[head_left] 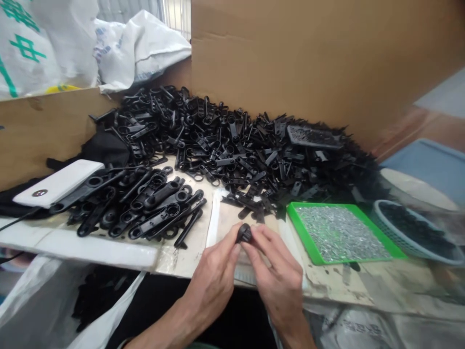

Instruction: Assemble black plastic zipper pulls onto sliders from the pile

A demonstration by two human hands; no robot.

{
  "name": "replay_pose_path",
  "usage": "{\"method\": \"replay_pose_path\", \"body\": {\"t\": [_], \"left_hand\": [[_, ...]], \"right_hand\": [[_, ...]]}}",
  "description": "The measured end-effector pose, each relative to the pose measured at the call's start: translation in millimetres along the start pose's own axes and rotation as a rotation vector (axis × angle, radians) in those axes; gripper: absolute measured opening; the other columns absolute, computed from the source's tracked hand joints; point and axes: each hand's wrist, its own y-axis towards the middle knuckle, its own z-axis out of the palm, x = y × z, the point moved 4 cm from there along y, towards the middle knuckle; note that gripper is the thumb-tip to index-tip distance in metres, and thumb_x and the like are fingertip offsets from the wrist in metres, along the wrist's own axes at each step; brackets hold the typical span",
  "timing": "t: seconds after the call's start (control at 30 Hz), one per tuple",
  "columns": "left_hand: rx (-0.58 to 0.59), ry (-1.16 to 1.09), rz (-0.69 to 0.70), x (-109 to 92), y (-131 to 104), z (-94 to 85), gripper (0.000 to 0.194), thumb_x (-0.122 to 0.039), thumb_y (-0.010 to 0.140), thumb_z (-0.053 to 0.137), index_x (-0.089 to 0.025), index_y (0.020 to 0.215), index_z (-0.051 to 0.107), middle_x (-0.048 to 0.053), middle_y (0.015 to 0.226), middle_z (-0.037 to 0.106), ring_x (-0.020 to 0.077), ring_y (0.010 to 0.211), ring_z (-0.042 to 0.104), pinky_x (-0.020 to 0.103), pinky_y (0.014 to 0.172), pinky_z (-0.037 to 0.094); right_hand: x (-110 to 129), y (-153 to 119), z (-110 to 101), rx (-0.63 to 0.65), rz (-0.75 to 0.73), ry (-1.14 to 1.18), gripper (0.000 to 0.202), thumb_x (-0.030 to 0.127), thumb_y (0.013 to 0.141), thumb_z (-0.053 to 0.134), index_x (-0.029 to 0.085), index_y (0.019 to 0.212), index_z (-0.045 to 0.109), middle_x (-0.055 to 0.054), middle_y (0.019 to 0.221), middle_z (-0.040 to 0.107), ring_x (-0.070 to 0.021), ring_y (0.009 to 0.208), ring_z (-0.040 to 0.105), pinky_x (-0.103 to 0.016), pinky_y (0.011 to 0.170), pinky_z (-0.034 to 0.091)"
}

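Observation:
Between my two hands, just above the table's front edge, is a small black plastic part (244, 233), seen nearly end-on. The fingers of my left hand (214, 271) pinch it from the left. My right hand (278, 271) grips it from the right with thumb and fingers. Left of my hands lies a stack of long black plastic arms (156, 213) with ring-shaped ends. Behind, a large heap of loose black parts (225, 140) spreads over the table. A green tray (308, 242) of small silvery metal pieces stands to the right.
A white phone-like device (60, 184) with a cable lies at the left. At the right is a basket (395, 237) of black pieces. A small tray (314, 137) rests on the heap. Cardboard walls (308, 58) stand behind, and an open white bag (39, 300) hangs below left.

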Motion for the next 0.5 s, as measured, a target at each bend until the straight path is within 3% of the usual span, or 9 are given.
{"method": "replay_pose_path", "body": {"t": [0.13,0.33,0.5], "left_hand": [[-0.007,0.019,0.000,9.4,-2.8,4.7,0.043,-0.033,0.100,0.036,-0.019,0.139,0.045,0.007,0.136,0.055,0.0190,0.126,0.051,0.031,0.109,0.041],[0.014,0.281,0.321,14.5,-10.6,9.3,0.050,-0.016,0.096,0.034,-0.017,0.146,0.032,0.011,0.141,0.050,0.0189,0.128,0.050,0.030,0.108,0.042],[-0.015,0.299,0.252,14.8,-5.9,-3.6,0.047,-0.028,0.094,0.051,-0.025,0.139,0.043,0.005,0.130,0.061,0.0186,0.115,0.061,0.022,0.096,0.049]], "right_hand": [[0.0,-4.7,0.6,0.025,-0.036,-0.001,0.030,0.011,0.085,0.063,0.019,0.113,0.067,-0.009,0.106,0.068,-0.0215,0.095,0.067,-0.036,0.087,0.059],[-6.8,-5.2,-2.4,-0.010,0.088,0.076,0.023,0.014,0.084,0.064,0.020,0.105,0.071,-0.008,0.100,0.069,-0.0203,0.088,0.069,-0.030,0.077,0.061],[-9.7,-1.0,-2.6,0.117,0.229,0.305,0.024,0.014,0.083,0.064,0.026,0.101,0.074,-0.004,0.095,0.069,-0.0167,0.083,0.069,-0.022,0.070,0.060]]}}
